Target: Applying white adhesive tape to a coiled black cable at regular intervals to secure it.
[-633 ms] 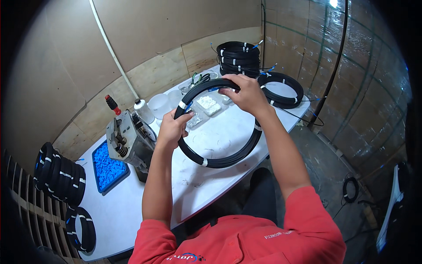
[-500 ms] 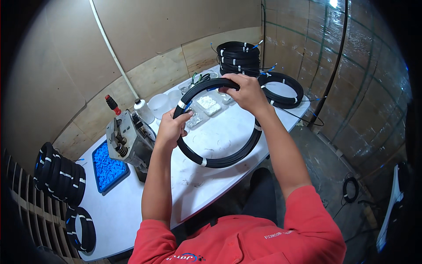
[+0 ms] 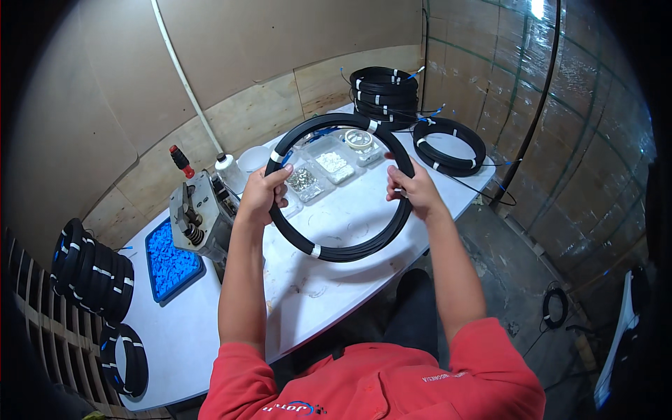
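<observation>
A coil of black cable [image 3: 350, 255] is held up over the white table, bound with short white bands. My left hand [image 3: 263, 194] is closed around its left side, thumb on top, just below one band. On the opposite side, my right hand [image 3: 414, 187] grips the coil with curled fingers. Through the ring show clear plastic boxes: one with small white pieces [image 3: 332, 165], one with small metal pieces [image 3: 304, 179]. A roll of pale tape [image 3: 360, 139] lies on a box beside them.
A metal bench machine [image 3: 201, 215] stands at left, by a blue tray of small blue pieces [image 3: 172, 256]. Stacked cable coils [image 3: 384, 96] and a flatter pair [image 3: 449, 147] sit at the far right; more coils [image 3: 91, 273] stand at left. A white bottle [image 3: 227, 168] is behind the machine.
My right hand has moved from the top of the coil down to its right side. The coil has turned, bringing a white band to its upper right. My left hand keeps its hold.
</observation>
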`<state>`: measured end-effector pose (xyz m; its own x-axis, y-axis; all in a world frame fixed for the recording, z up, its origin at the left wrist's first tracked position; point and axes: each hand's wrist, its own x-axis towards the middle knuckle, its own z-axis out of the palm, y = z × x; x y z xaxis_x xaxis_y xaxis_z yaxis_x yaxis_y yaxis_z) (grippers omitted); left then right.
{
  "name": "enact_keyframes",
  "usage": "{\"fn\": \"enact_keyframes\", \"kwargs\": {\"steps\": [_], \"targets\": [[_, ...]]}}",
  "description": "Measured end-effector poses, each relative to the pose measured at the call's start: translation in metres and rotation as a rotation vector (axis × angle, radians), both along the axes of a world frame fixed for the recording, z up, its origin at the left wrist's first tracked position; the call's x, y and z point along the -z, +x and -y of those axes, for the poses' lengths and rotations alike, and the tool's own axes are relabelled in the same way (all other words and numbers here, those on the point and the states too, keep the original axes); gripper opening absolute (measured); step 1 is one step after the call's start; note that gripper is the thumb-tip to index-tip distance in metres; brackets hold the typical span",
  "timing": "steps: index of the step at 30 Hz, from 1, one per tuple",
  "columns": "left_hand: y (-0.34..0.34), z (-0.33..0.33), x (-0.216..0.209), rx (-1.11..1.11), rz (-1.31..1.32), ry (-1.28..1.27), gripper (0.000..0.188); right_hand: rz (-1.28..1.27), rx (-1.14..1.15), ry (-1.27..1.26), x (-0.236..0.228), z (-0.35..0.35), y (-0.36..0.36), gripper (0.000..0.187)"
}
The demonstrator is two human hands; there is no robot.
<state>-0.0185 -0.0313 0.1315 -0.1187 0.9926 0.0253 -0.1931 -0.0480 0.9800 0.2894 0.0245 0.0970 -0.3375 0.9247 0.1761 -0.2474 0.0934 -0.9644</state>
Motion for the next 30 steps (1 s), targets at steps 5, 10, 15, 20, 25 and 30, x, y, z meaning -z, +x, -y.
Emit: {"fn": "enact_keyframes", "kwargs": {"steps": [5,10,15,20,25,30], "targets": [[-0.006,-0.011,0.002,0.069,-0.074,-0.046,0.03,-0.281,-0.069,-0.104,0.018,0.001,0.005,0.026],[-0.008,-0.01,-0.002,0.068,-0.17,0.078,0.028,-0.389,-0.101,-0.038,0.019,-0.001,0.007,0.025],[-0.006,-0.007,-0.001,0.051,-0.175,0.151,0.029,-0.437,-0.089,0.019,0.025,-0.004,0.005,0.033],[0.017,0.001,0.031,-0.025,0.198,0.261,0.047,-0.558,-0.04,0.011,0.038,-0.012,-0.003,0.031],[0.07,0.006,0.102,-0.053,0.552,0.365,0.04,-0.831,0.042,0.008,0.047,-0.01,-0.039,0.021],[0.076,-0.001,0.085,-0.281,0.702,0.267,0.022,-0.806,0.074,-0.064,0.058,0.009,-0.067,0.018]]}}
